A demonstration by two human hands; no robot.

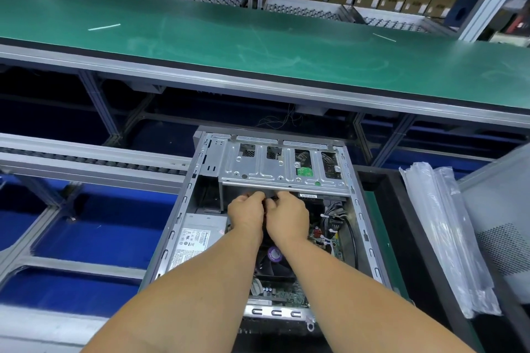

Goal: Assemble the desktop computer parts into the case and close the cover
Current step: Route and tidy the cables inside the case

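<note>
Reaching into open case [183, 209], both hands

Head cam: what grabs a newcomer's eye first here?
The open computer case at centre, cover off, with the left hand and right hand pressed together just under the metal drive cage, working on something small that they hide. Beyond it the green conveyor belt runs across the view, and a stack of clear plastic bags lies to the right of the case.

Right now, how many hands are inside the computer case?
2: the left hand and right hand, side by side under the drive cage in the case.
</note>
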